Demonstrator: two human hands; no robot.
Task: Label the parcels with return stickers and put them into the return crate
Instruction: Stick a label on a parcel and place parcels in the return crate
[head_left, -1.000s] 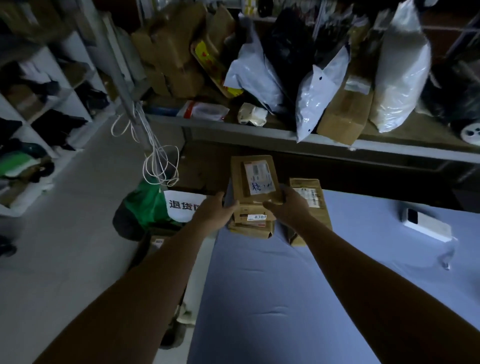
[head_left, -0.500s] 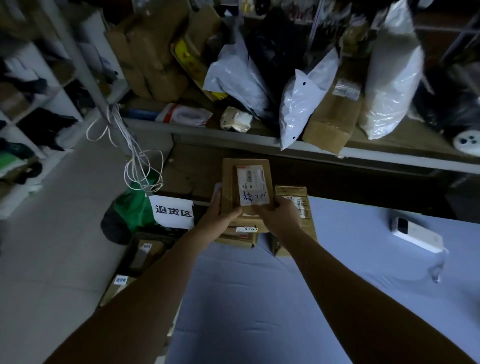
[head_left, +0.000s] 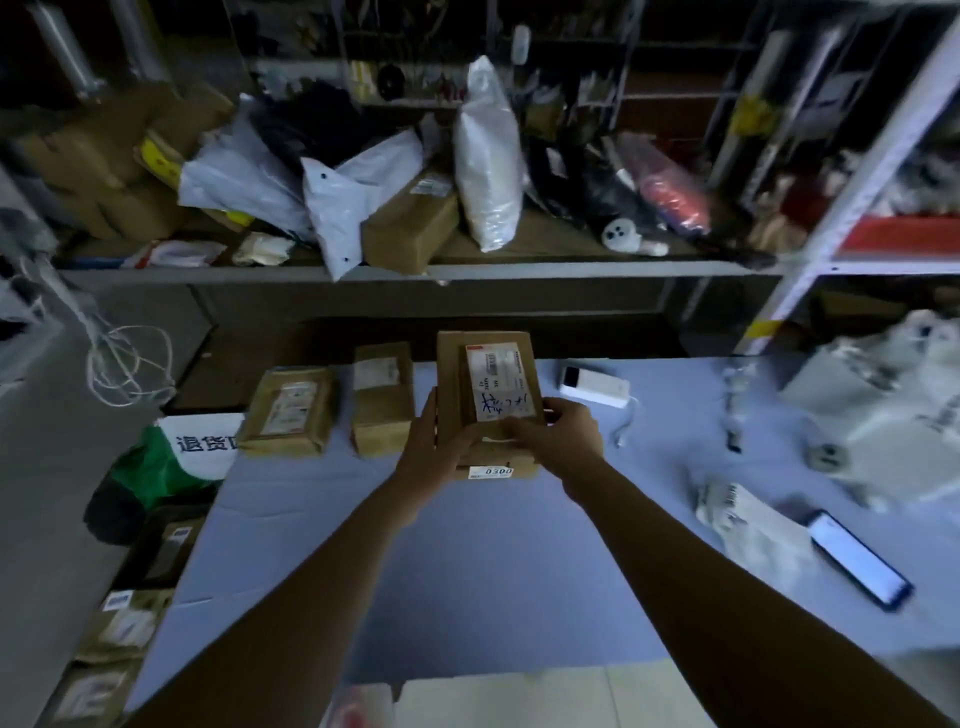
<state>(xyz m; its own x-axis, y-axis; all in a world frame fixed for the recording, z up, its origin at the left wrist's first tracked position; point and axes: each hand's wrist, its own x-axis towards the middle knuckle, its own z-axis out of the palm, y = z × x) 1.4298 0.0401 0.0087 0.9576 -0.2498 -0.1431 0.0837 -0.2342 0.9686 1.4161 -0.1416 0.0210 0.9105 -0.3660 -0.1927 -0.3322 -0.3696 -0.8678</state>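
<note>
The left forearm (head_left: 291, 587) and right forearm (head_left: 691, 556) are bare throughout. The left hand (head_left: 434, 460) and right hand (head_left: 563, 439) are bare too

Lying open: near and middle table (head_left: 467, 561), between the forearms.
Blocking far left edge: left parcel (head_left: 288, 410) and middle parcel (head_left: 383, 400), narrow gap between.
Filling far centre: held stack (head_left: 493, 395).
Crowding right side: white device (head_left: 595, 387), white bag (head_left: 748, 525), phone (head_left: 857, 558), blurred white machine (head_left: 883, 415).
Overhanging beyond: cluttered shelf (head_left: 519, 270).
</note>
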